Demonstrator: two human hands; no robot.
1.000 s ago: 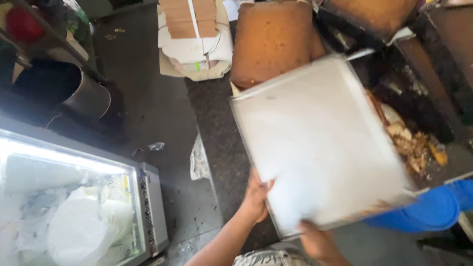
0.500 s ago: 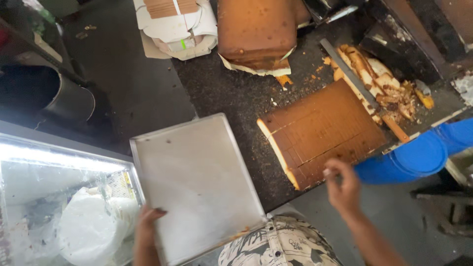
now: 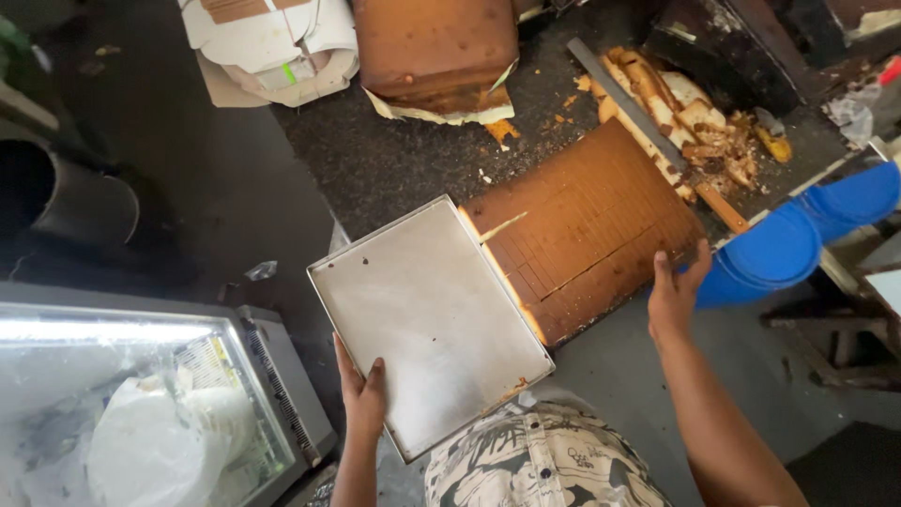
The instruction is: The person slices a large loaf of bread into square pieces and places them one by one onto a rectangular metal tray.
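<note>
Left hand [image 3: 361, 399] grips the metal tray [image 3: 427, 319], long axis running near-to-far; right hand [image 3: 678, 291] flat on cake slab [image 3: 587, 230].

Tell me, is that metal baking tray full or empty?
Empty. The metal baking tray, held by the left hand, shows bare metal with a few crumbs; the brown sheet cake lies beside it on the counter.

Dark speckled counter [image 3: 394, 160] bears brown cake slab [image 3: 587, 230], cake scraps [image 3: 699, 131], knife [image 3: 657, 131]

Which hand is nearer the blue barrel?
Right. The right hand rests on the cake slab's edge, just beside the blue barrel. The left hand grips the metal tray, far across.
</note>
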